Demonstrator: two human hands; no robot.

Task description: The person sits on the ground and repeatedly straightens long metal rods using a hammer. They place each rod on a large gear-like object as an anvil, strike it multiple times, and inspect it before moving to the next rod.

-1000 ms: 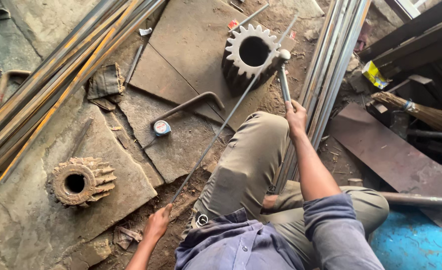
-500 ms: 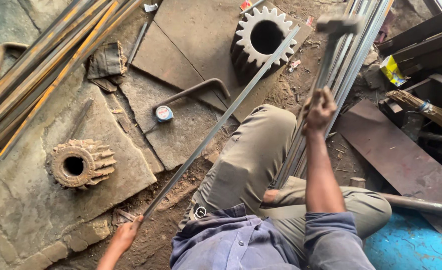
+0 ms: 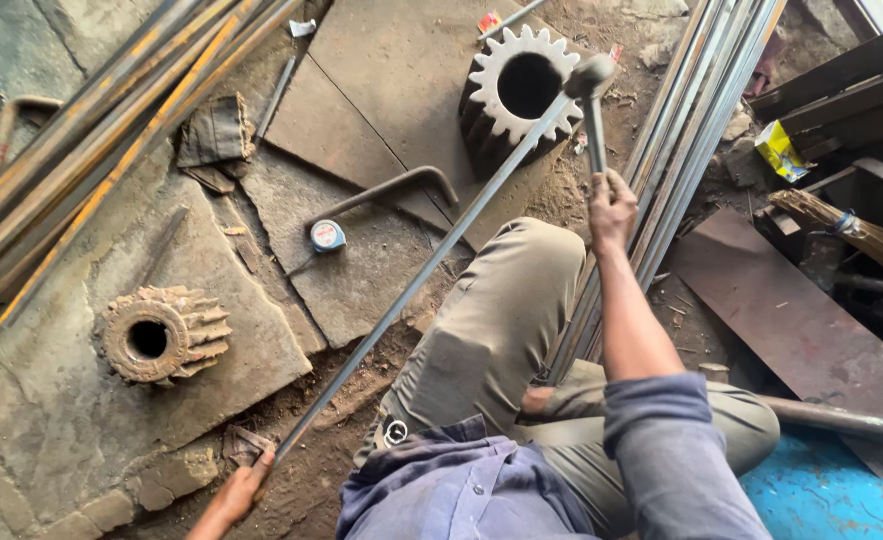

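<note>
My left hand [image 3: 237, 495] grips the near end of a long thin steel rod [image 3: 411, 286]. The rod runs diagonally up and right, and its far end rests on a large pale toothed gear [image 3: 509, 100]. My right hand [image 3: 612, 206] holds the handle of a steel hammer [image 3: 590, 85]. The hammer head is down on the rod's far end at the gear's rim. My bent knee lies between the two hands.
A rusty gear [image 3: 159, 334] sits on a stone slab at left. A tape measure [image 3: 327, 236] and a bent metal bar [image 3: 386, 190] lie on the ground. Bundles of long rods [image 3: 91, 110] run at upper left and beside my right hand [image 3: 691, 130]. A broom [image 3: 851, 235] lies at right.
The hammer was raised half a second ago and has come down onto the rod's end at the gear. My left hand stays on the rod's near end.
</note>
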